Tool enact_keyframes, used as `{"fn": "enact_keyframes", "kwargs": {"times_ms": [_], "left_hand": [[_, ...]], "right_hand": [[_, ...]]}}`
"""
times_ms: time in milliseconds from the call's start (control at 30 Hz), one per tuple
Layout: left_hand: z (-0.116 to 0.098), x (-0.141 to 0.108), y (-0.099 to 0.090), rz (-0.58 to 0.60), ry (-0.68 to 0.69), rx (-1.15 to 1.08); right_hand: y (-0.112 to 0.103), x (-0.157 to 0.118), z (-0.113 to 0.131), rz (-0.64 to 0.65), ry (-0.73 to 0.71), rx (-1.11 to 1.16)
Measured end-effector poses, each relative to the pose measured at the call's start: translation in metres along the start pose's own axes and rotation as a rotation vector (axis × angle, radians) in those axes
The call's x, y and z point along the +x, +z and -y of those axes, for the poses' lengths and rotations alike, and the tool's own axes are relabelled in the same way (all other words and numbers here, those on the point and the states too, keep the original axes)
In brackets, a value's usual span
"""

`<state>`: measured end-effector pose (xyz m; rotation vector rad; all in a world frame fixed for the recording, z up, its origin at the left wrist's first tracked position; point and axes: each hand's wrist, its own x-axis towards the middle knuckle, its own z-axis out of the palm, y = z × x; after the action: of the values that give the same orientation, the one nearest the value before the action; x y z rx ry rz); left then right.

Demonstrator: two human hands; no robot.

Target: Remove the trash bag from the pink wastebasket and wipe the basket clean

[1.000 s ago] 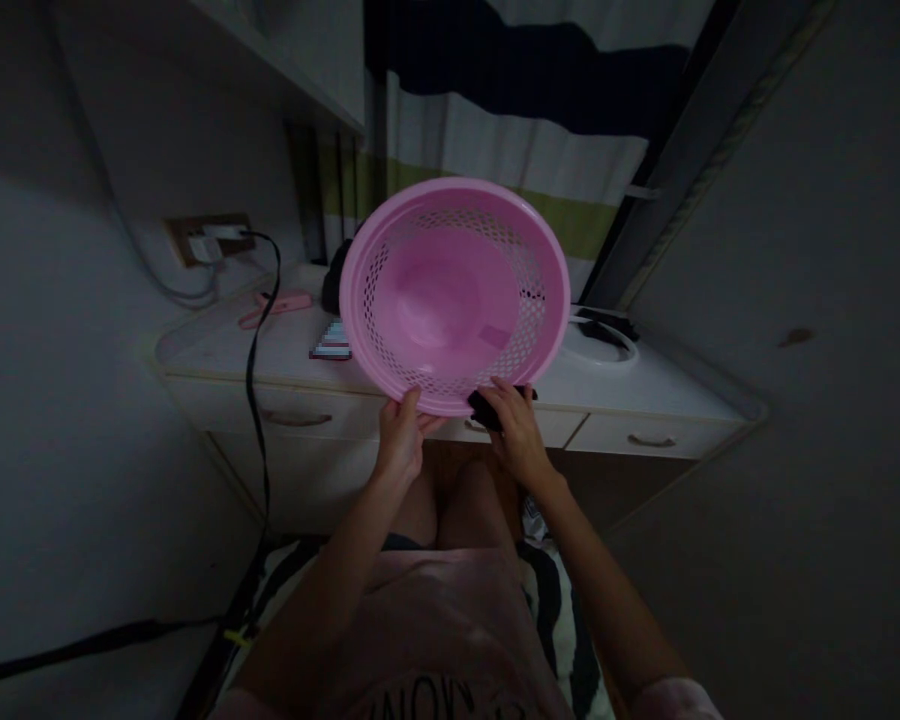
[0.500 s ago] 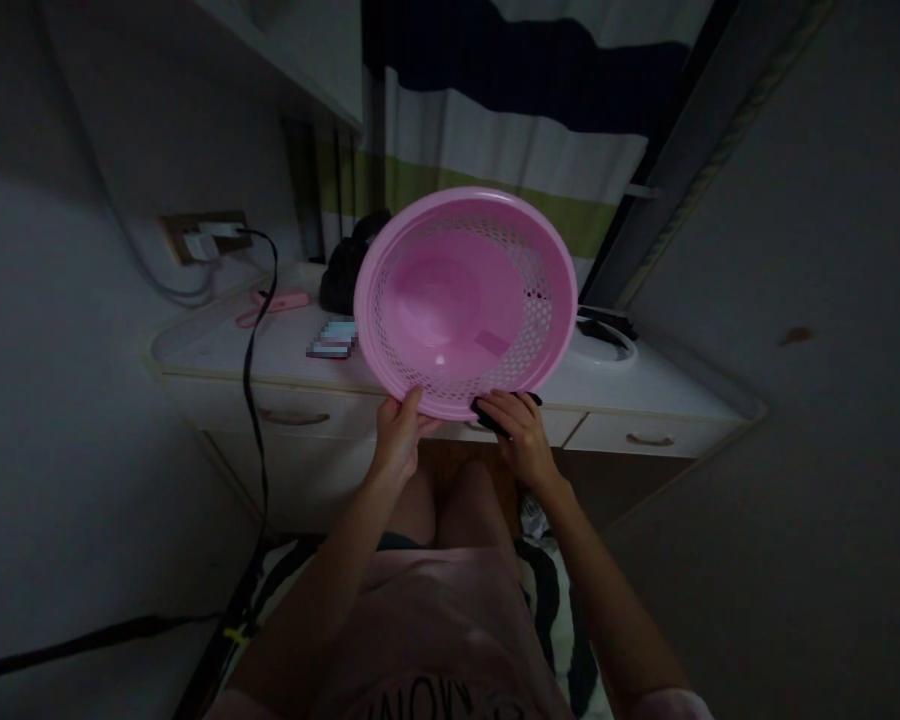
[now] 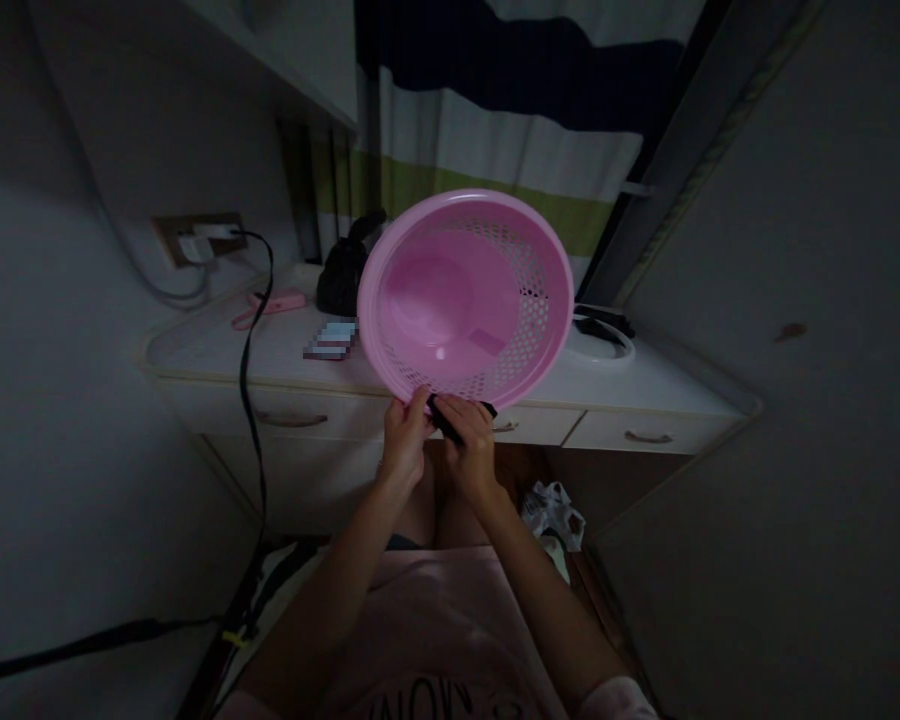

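A round pink basket (image 3: 450, 300) with perforated sides is tilted so that its inside faces me, above the white desk. My left hand (image 3: 406, 440) grips its lower rim, thumb on the near side. Right beside it, my right hand (image 3: 471, 440) is closed on a black cloth (image 3: 447, 420) pressed against the lower rim. The two hands are nearly touching. Part of the cloth is hidden under the right fingers.
On the white desk (image 3: 667, 385) lie a pink strapped object (image 3: 289, 301), a blurred flat item (image 3: 332, 339), a black bag (image 3: 339, 280) and a white ring-shaped object (image 3: 615, 357). A black cable (image 3: 245, 380) hangs at the left. A plastic bag (image 3: 553, 515) lies below.
My right hand has slid left along the rim with the black cloth, up to my left hand. The basket has barely shifted. More of the plastic bag below shows.
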<state>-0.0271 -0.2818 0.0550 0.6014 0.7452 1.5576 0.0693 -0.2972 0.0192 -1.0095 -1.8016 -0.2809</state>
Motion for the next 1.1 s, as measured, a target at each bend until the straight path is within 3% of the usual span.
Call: {"fn": "enact_keyframes", "kwargs": {"times_ms": [100,400,500,700,833,967,1100], "left_hand": [[-0.002,0.002,-0.004,0.010,-0.006,0.016],[-0.004,0.002,-0.010,0.050,-0.033,0.036],[-0.001,0.000,-0.007,0.064,-0.035,0.003],[0.001,-0.003,-0.004,0.087,0.019,-0.091],[-0.006,-0.008,-0.004,0.082,-0.018,-0.255],[-0.014,-0.007,-0.006,0.071,-0.069,-0.306],[-0.015,-0.001,-0.013,0.131,-0.142,-0.262]], "right_hand": [[0.002,-0.002,0.002,0.019,-0.015,-0.009],[-0.047,-0.010,-0.048,0.190,-0.140,-0.109],[-0.041,-0.005,-0.038,0.158,-0.130,-0.080],[-0.006,0.026,0.015,0.106,-0.085,0.029],[0.010,0.050,0.041,0.042,-0.043,0.040],[0.008,0.046,0.040,0.082,-0.086,0.020],[-0.010,0.018,0.017,0.134,-0.116,-0.044]]}}
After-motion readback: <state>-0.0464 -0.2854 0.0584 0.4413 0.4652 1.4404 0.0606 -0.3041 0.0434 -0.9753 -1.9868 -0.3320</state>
